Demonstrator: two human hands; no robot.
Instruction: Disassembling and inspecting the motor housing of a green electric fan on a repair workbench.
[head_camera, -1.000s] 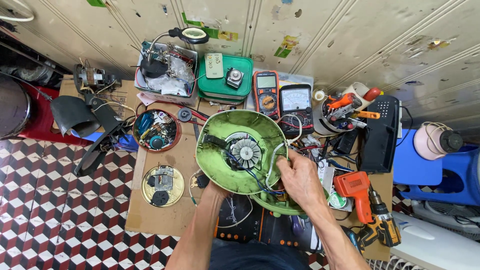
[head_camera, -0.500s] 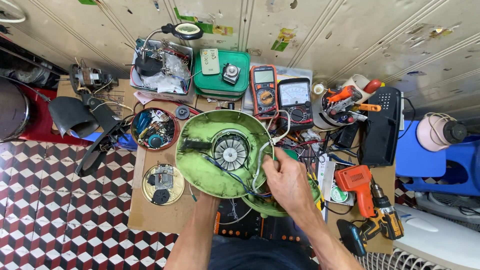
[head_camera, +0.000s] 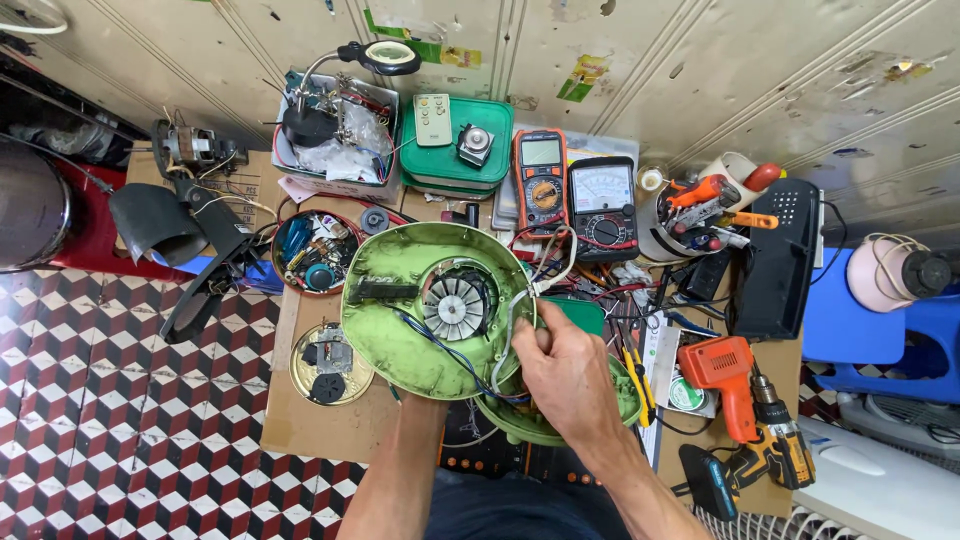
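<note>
— So, where's the green fan shell now?
— Centre of the frame, tipped up further than a moment ago, motor showing. The right hand pinches its wires at the rim. The left hand is hidden beneath; its grip I cannot tell.

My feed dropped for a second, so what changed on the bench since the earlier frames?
The green round housing has been tipped up further and swung left, with its small fan wheel now facing the camera. The right hand went from lying on the rim to pinching the wires at its right edge. The left hand stays hidden beneath the housing. The meters and orange drill are unmoved.
</note>
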